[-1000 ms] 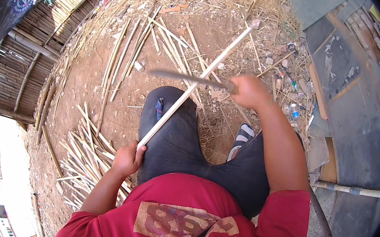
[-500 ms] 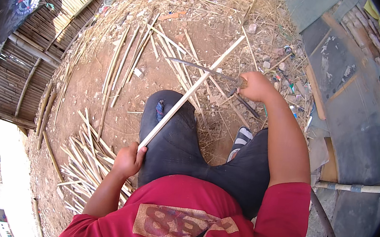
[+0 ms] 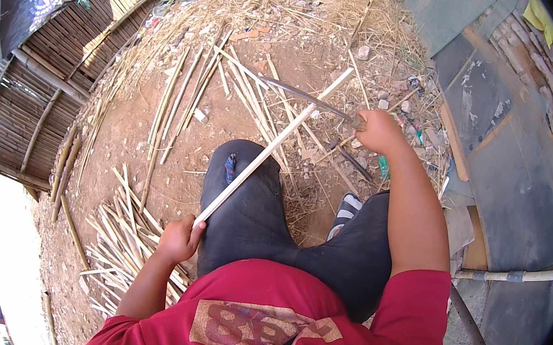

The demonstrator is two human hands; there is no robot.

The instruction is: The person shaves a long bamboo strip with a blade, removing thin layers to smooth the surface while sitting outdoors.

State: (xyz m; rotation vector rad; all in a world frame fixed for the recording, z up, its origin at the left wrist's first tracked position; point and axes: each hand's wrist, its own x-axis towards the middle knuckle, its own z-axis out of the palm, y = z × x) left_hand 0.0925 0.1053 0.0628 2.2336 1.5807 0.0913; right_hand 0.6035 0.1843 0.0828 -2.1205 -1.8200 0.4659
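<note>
My left hand (image 3: 180,238) grips the near end of a long pale bamboo strip (image 3: 257,160). The strip slants up and to the right across my left thigh, its far end past my knee. In my right hand (image 3: 378,131) is the handle of a machete (image 3: 312,99) with a dark, slightly curved blade. The blade points left and crosses the strip near its far end; whether its edge bites into the wood I cannot tell. Fingers of both hands are closed.
A heap of bamboo strips (image 3: 121,250) lies by my left side. More strips (image 3: 180,93) are spread on the dirt ahead. A dark, curved tool (image 3: 353,161) rests beyond my sandalled foot (image 3: 345,214). Grey boards (image 3: 520,187) stand at the right, a bamboo-slat structure (image 3: 32,104) at the left.
My right hand with the machete has shifted slightly right and toward me. The blade now tilts more steeply across the strip. My left hand has moved slightly left and nearer.
</note>
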